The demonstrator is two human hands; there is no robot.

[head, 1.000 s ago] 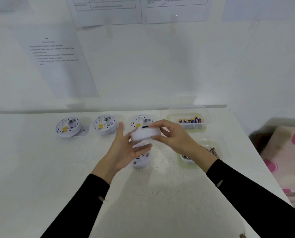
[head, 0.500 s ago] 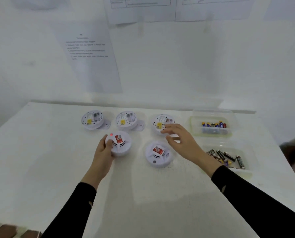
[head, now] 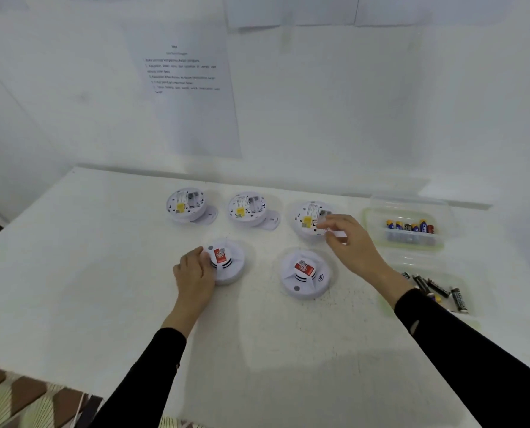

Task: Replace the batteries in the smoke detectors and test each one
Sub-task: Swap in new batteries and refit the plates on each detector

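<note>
On a white table (head: 72,273), left fingers (head: 193,257) grip the near-left smoke detector (head: 228,264) while right fingers (head: 327,222) curl over the overturned far-right detector (head: 307,219), grasp unclear; a hasty tug could skid it into the battery tray (head: 412,240).

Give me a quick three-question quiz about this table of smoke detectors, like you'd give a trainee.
1. True or false: the left hand holds a detector lying back-side up.
2. How many smoke detectors lie on the table?
3. The right hand hovers over: A) the back-right detector; B) the tub of coloured batteries; C) the wall notice.

Key:
1. False: it grips the front-left detector, red label up.
2. Five: three behind, backs up; two in front, faces up.
3. A.
</note>
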